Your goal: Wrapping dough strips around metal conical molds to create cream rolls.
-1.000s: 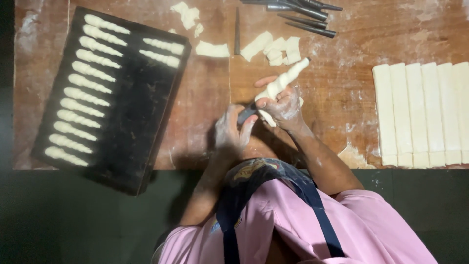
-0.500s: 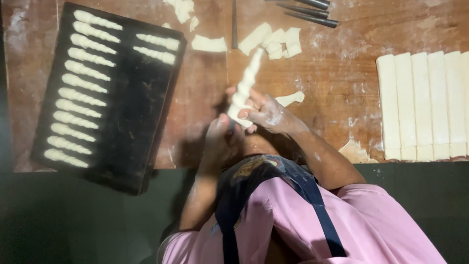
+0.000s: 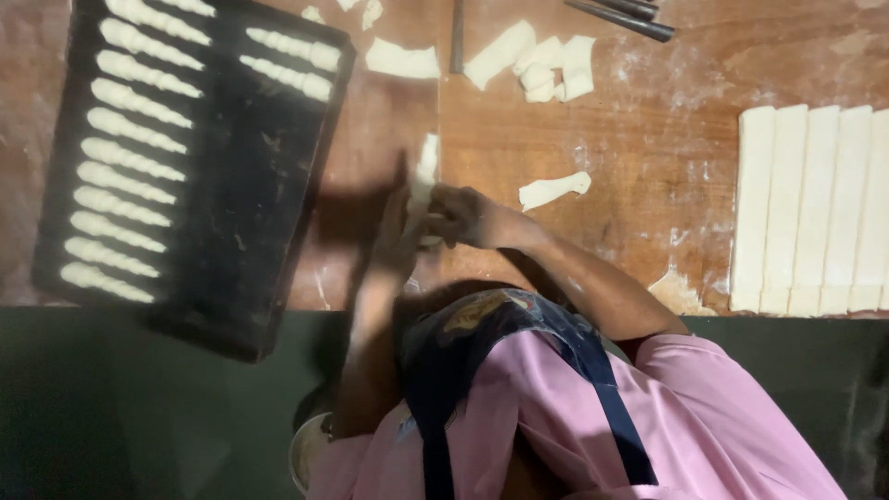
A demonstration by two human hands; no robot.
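1. Overhead, a person in a pink shirt [image 3: 648, 417] and dark blue apron straps [image 3: 593, 370] works at a floured brown wooden worktop [image 3: 648, 167].
2. Both hands meet at the centre: the left hand [image 3: 403, 245] and the right hand [image 3: 468, 218] are closed around one pale strip of dough [image 3: 426, 171], fingers curled about its lower end.
3. The strip's long axis runs away from the body, nearly upright in the picture, and its free end pokes out beyond the fingers toward the far edge of the worktop; whether that end touches the wood cannot be told.
4. The two hands grip it at the same spot, touching each other, so neither is clearly the nearer; the left is blurred and in shadow.
5. Just beside the right hand lies a small curved scrap of dough [image 3: 554, 190], apart from the fingers.
6. Left of the hands sits a black rectangular baking tray [image 3: 269, 185] holding rows of pale twisted dough sticks [image 3: 125, 176], with bare space on its near right side.
7. At the right edge lie flat cut dough strips [image 3: 810, 204] side by side; loose dough pieces [image 3: 542, 60] and dark metal rods [image 3: 625, 17] rest at the far side.
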